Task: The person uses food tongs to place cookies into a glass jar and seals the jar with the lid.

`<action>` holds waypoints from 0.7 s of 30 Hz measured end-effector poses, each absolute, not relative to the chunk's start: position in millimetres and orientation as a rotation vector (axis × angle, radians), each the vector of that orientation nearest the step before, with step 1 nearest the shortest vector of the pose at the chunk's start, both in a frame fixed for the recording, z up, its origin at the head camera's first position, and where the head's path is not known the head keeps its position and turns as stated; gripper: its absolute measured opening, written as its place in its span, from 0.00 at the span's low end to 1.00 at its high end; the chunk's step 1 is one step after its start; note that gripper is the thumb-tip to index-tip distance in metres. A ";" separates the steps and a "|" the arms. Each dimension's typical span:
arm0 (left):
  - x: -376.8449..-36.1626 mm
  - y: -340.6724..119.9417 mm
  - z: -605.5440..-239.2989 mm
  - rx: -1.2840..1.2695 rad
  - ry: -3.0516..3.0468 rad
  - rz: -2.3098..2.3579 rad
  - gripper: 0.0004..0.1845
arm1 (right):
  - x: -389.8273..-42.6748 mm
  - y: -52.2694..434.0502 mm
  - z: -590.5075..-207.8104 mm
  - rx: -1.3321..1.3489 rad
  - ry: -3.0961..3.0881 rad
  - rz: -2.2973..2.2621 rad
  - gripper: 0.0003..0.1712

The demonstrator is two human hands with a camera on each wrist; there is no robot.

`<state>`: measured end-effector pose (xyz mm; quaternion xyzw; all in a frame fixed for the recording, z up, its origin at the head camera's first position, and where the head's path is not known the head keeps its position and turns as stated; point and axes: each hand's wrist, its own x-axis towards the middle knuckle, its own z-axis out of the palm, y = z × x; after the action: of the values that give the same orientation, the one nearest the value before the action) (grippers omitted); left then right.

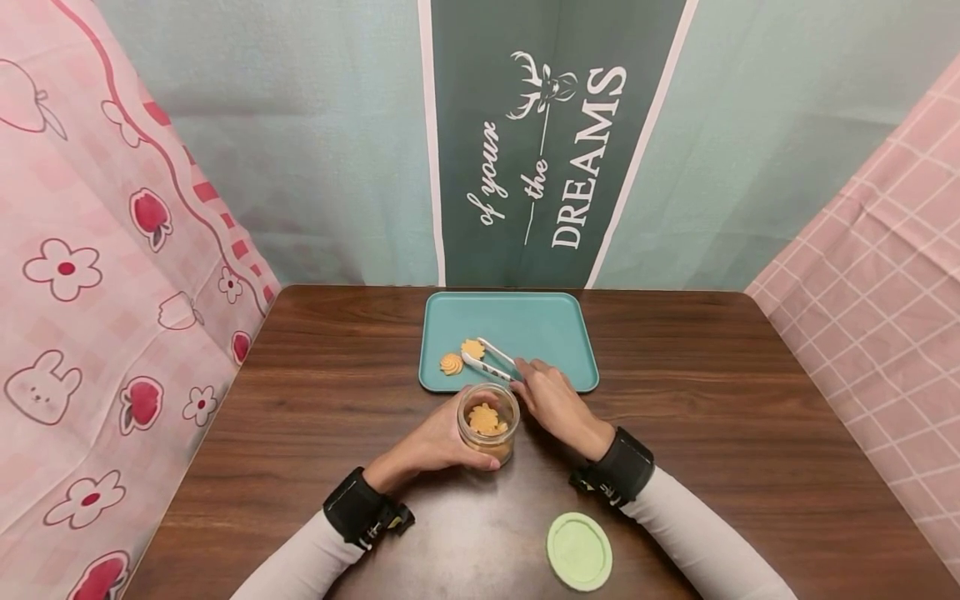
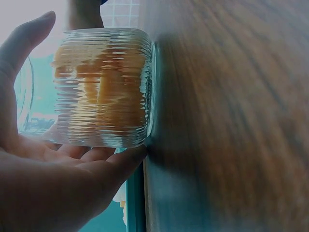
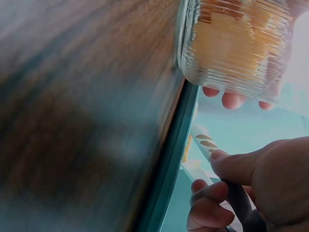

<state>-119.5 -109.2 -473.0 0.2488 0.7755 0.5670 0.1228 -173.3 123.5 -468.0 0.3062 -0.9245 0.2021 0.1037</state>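
A ribbed glass jar [image 1: 489, 450] with several cookies [image 1: 484, 418] inside stands on the table, its mouth uncovered. My left hand [image 1: 442, 437] curls round the jar's left side, thumb in front and fingers behind. White tongs [image 1: 487, 367] are held in my right hand [image 1: 558, 408], thumb against one arm as the right wrist view shows. The tongs' tips lie around a flower-shaped cookie [image 1: 472, 348] on the teal tray [image 1: 525, 317]; whether they touch it I cannot tell. Beside it sits a round swirled cookie [image 1: 451, 364].
A pale green round lid [image 1: 579, 552] lies on the brown wooden table [image 1: 337, 358], near its front and right of the jar. The tray's raised rim runs just behind the jar. Fabric curtains [image 1: 337, 150] hang behind and at both sides.
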 end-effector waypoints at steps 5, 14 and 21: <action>-119.0 -109.1 -472.6 0.728 2.267 1.651 0.42 | -172.9 124.9 -465.9 0.902 -2.717 0.594 0.19; -118.9 -109.0 -473.1 0.721 2.276 1.645 0.42 | -172.1 127.0 -460.8 0.897 -2.682 0.608 0.19; -118.9 -109.0 -472.2 0.722 2.271 1.655 0.42 | -174.2 129.6 -454.7 0.882 -2.648 0.616 0.19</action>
<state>-118.9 -109.0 -472.2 0.2471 0.7770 0.5664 0.1198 -174.2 129.6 -454.7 0.3055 -0.9172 0.2133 0.1412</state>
